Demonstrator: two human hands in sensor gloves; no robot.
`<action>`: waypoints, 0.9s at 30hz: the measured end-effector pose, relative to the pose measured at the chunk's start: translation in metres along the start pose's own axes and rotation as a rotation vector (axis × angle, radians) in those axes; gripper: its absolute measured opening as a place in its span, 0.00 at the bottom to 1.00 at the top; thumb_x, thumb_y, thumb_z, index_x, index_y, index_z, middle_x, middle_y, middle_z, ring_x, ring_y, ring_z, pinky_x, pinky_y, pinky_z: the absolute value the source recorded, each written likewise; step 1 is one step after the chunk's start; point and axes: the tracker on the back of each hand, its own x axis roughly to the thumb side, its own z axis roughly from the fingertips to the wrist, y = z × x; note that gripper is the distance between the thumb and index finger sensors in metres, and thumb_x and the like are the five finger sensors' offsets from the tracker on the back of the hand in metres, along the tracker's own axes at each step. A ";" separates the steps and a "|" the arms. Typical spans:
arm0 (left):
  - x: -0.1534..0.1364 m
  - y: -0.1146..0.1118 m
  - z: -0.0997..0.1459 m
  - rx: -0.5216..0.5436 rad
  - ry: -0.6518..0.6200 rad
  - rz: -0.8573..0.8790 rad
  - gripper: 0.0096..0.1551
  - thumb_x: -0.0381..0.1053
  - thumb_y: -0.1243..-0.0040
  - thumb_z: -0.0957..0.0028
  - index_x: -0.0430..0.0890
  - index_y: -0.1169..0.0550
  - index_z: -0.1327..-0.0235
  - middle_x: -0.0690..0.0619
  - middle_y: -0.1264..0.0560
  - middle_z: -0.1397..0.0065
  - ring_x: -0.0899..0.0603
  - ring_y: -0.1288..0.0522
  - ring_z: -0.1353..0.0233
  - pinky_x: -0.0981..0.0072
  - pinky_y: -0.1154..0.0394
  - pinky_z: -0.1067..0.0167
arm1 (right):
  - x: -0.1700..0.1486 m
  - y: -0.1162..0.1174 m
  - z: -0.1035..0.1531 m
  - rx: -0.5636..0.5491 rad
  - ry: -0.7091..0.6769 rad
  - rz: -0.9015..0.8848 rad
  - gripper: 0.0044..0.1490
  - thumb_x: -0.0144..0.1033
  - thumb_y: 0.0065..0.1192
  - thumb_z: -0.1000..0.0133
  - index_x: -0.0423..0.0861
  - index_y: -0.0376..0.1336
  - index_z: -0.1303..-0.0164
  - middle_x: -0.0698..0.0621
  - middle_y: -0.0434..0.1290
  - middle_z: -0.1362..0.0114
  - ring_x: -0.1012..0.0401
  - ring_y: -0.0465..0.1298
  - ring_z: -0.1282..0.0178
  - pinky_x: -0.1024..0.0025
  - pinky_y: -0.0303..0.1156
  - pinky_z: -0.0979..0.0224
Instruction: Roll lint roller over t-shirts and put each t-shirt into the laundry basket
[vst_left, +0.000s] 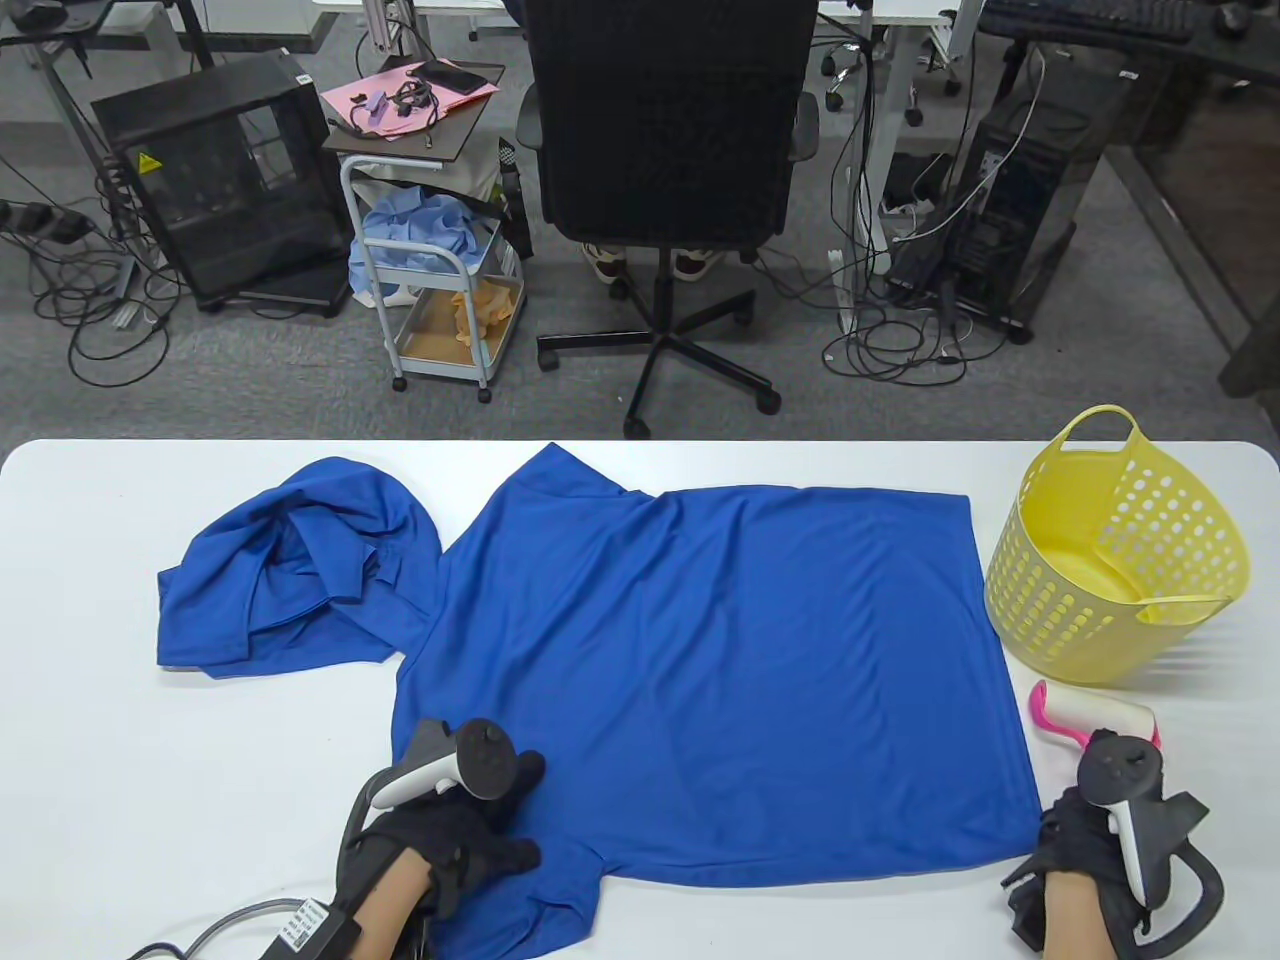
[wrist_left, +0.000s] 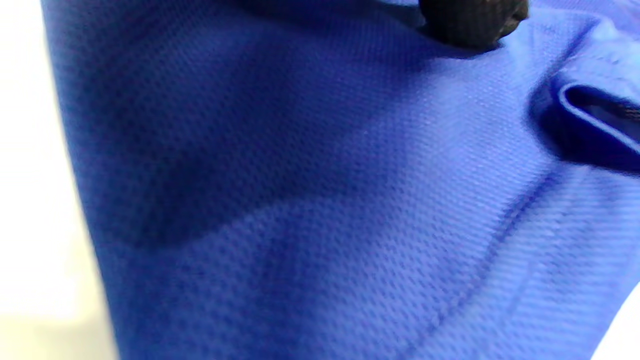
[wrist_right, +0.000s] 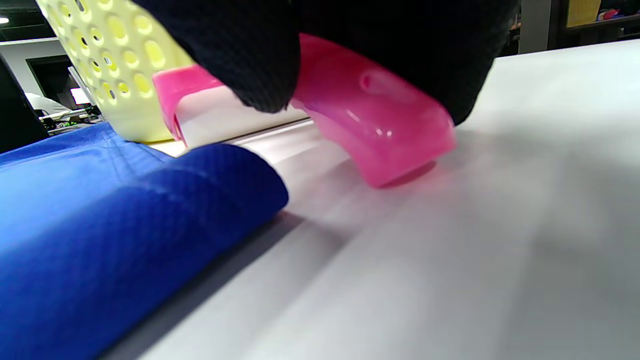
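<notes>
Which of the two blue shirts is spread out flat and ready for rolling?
The large blue t-shirt in the table's middle, under the left hand. The other blue t-shirt, farther left, is a crumpled heap.

Behind the white table (vst_left: 120, 820) is grey carpet floor (vst_left: 250, 400) with many cables. A black office chair (vst_left: 665, 140) stands in the middle, a small white cart (vst_left: 440, 290) at left, and 2 computer towers (vst_left: 225, 180) at the sides.

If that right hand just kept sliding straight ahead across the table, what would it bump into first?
Probably the yellow laundry basket. The right hand points away from the person and already grips the pink lint roller's handle, with the basket just beyond the roller's far end. Depth is hard to judge.
</notes>
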 end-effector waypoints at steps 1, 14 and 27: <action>0.000 0.000 0.000 0.001 0.000 0.000 0.51 0.69 0.52 0.42 0.65 0.70 0.26 0.54 0.81 0.23 0.33 0.83 0.25 0.23 0.70 0.37 | 0.000 0.000 0.000 0.003 0.001 0.003 0.39 0.34 0.62 0.43 0.60 0.48 0.24 0.46 0.63 0.18 0.50 0.72 0.27 0.53 0.75 0.31; 0.000 0.000 0.000 0.016 -0.001 -0.010 0.52 0.69 0.52 0.43 0.65 0.69 0.25 0.54 0.80 0.22 0.33 0.82 0.24 0.23 0.70 0.36 | 0.038 -0.029 0.047 -0.187 -0.263 0.048 0.33 0.46 0.63 0.43 0.62 0.56 0.26 0.54 0.63 0.17 0.53 0.68 0.22 0.54 0.71 0.26; -0.017 0.022 0.029 0.198 -0.050 -0.030 0.41 0.57 0.44 0.40 0.61 0.50 0.19 0.55 0.55 0.13 0.39 0.59 0.13 0.34 0.55 0.24 | 0.056 -0.003 0.056 0.270 -0.702 -0.038 0.28 0.44 0.67 0.44 0.62 0.65 0.32 0.57 0.67 0.18 0.56 0.70 0.22 0.57 0.71 0.25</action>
